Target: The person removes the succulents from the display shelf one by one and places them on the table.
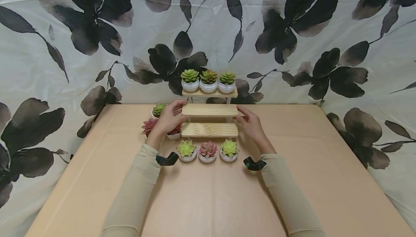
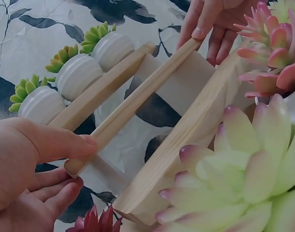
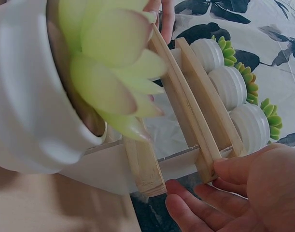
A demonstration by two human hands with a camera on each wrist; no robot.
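Note:
A tiered wooden plant stand has a bare middle board (image 1: 209, 110) and a bare lower board (image 1: 209, 130). My left hand (image 1: 169, 118) pinches the middle board's left end, thumb on top and fingers underneath, as the left wrist view shows. At the opposite end my right hand (image 1: 252, 124) holds the same board between thumb and fingers. Three green potted succulents (image 1: 208, 80) line the top board (image 1: 209, 93). In front of the stand sit a light green succulent (image 1: 186, 149), a pink one (image 1: 208, 150) and another light green one (image 1: 229, 148).
Beside the stand, partly hidden by my left hand, are a green succulent (image 1: 159, 110), a pink-red succulent (image 1: 149, 125) and a darker red one in a white pot (image 1: 174, 136). A floral cloth (image 1: 227, 31) hangs behind the table (image 1: 208, 201).

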